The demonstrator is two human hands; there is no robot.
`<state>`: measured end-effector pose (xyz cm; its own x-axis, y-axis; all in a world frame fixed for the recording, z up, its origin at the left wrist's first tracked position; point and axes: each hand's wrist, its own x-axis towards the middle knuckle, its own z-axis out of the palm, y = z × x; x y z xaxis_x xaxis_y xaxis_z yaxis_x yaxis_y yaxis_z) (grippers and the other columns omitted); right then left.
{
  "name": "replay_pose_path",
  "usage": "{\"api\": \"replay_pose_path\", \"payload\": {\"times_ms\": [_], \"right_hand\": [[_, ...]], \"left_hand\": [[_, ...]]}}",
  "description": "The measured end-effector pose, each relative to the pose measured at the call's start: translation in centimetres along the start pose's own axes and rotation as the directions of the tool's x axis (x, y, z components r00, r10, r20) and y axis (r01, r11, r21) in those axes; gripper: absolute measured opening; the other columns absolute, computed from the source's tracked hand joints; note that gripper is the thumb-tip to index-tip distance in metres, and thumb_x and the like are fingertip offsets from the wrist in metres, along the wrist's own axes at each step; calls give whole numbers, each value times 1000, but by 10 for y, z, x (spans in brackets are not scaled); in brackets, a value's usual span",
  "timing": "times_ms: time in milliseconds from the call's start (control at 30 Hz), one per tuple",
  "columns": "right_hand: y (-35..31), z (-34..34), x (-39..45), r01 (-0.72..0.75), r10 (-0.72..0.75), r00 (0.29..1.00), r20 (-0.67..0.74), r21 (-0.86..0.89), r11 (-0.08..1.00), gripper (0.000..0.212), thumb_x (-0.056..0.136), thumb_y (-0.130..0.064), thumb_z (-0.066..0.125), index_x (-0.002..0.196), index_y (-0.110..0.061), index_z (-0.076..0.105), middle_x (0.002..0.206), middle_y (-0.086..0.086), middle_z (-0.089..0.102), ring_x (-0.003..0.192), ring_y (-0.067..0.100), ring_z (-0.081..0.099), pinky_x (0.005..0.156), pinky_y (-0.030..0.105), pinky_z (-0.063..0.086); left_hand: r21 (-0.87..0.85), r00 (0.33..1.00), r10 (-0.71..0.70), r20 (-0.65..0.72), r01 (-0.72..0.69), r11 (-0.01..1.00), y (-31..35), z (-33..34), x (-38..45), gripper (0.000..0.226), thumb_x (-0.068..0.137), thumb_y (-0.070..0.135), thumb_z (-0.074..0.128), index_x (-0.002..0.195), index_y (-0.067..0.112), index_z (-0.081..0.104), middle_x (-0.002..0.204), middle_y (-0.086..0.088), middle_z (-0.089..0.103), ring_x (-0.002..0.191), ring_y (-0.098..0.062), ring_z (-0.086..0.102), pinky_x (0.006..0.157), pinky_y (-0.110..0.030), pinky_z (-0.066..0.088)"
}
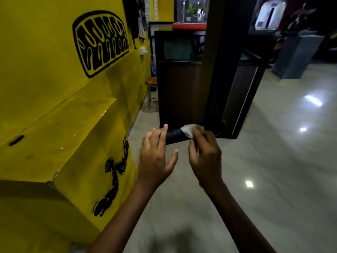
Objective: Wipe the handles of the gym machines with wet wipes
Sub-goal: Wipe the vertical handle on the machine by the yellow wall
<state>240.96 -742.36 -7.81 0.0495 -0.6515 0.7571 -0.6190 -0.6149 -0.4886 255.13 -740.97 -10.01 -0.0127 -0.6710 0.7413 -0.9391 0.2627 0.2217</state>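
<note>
A short dark cylindrical handle (174, 136) shows between my two hands at the centre of the head view. My right hand (205, 154) pinches a crumpled white wet wipe (188, 130) against the handle's right end. My left hand (156, 154) hovers at the handle's left end with fingers straight and spread; its fingertips cover that end, and I cannot tell whether they touch it. What the handle is attached to is hidden behind my hands.
A yellow wall with a boxed ledge (60, 128) and black graffiti fills the left. A dark wooden cabinet (179, 92) and a dark pillar (218, 70) stand just beyond my hands. A small stool (151, 83) sits by the wall. Glossy tiled floor (273, 161) extends right.
</note>
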Motion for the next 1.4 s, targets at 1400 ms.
{"api": "replay_pose_path", "payload": {"times_ms": [1400], "right_hand": [[-16,-18,3,-51,95,966,241,-183,982,42,78,8,64,119,5,58,110,20,58,80,27,64,65,30,55]], "left_hand": [[-147,988,-128,82,139,979,14,-12,1,56,86,29,50,136,2,44,125,-12,50,117,-28,45,96,-34,42]]}}
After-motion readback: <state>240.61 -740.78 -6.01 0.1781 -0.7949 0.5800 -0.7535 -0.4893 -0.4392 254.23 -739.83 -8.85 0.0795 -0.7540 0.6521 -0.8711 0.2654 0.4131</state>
